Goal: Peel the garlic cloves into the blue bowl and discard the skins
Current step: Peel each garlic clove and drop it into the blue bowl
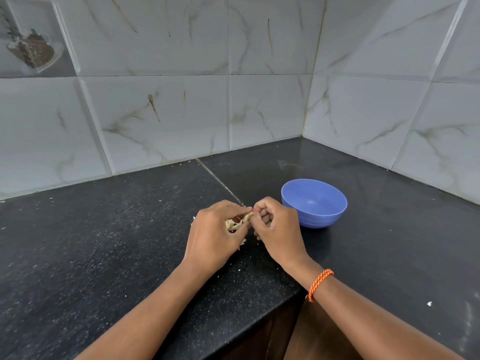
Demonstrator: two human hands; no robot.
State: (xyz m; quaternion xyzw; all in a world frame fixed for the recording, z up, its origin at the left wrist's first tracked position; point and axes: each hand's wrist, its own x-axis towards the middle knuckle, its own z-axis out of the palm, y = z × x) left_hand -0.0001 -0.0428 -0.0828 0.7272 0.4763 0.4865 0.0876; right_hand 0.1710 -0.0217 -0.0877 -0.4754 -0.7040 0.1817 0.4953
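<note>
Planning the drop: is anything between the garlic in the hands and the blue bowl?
Nothing visible. The garlic is held by both hands, and only the right hand sits between it and the bowl.

We're in a home kitchen: black speckled granite countertop point(104, 242) filling the lower frame, marble-look wall tiles point(259, 74) meeting in a corner across the top.

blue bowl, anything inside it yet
The blue bowl looks empty: only its bare inner wall and bottom show, no cloves. The near rim hides a thin strip of the inside.
</note>
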